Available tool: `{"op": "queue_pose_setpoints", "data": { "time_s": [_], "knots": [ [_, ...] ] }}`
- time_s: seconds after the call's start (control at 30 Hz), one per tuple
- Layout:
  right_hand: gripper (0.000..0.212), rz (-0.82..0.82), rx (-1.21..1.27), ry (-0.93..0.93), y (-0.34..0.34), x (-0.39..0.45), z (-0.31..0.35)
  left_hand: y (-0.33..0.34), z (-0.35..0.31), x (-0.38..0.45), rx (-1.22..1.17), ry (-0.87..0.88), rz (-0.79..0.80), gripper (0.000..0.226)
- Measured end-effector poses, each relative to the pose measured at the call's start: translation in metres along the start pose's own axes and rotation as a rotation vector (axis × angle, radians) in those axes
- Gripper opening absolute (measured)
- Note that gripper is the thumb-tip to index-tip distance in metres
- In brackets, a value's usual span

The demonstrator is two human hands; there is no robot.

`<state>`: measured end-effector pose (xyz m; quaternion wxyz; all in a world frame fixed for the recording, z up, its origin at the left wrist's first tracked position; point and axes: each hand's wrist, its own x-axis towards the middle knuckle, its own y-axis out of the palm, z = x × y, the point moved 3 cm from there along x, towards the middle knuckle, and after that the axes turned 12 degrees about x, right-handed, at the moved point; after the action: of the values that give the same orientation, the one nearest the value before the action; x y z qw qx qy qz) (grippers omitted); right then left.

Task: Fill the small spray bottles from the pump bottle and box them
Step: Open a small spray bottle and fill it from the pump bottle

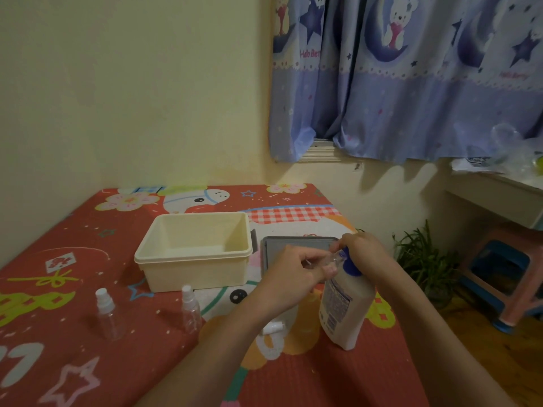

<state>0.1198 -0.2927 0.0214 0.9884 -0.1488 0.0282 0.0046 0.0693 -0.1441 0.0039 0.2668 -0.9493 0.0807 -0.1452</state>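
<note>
A cream box (194, 251) sat on the tabletop (88, 289), which had a red cartoon cover, and nothing could be seen inside the box. Just to its right lay a flat grey lid (296, 245). Two small clear spray bottles stood upright near the front of the tabletop, and both looked empty. The left spray bottle (107, 314) and the middle spray bottle (190, 309) each had a white cap on top and stood apart from each other, in front of the box. A small white cap (274, 328) lay on its side on the tabletop, under the left arm. The big white pump bottle (343, 306) stood at the right side of the tabletop, leaning a little, with a blue pump (349, 264) on top. What was inside it could not be seen through its white wall. The left hand (289, 279) held a small clear bottle (332, 259) tipped sideways, with its fingers curled around it, right beside the pump. The right hand (363, 249) sat on top of the blue pump, with its fingers bent down over it. Both arms reached forward from the bottom of the view, and the two hands were close together.
</note>
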Motion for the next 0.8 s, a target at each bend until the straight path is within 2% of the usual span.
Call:
{"op": "queue_pose_setpoints", "data": {
  "time_s": [0.27,0.43,0.8],
  "knots": [
    [0.034,0.037,-0.157,0.001,-0.0036,0.0033,0.0047,-0.0013,-0.0034,-0.0005,-0.038,0.006,-0.011,0.032],
    [0.027,-0.015,0.004,0.016,-0.0007,0.0001,-0.0001,0.0014,0.0007,0.0005,-0.044,-0.002,-0.013,0.028],
    [0.035,0.026,-0.19,-0.006,-0.0007,0.0031,0.0034,-0.0017,-0.0023,-0.0005,-0.04,0.004,-0.006,0.032]
  ]
}}
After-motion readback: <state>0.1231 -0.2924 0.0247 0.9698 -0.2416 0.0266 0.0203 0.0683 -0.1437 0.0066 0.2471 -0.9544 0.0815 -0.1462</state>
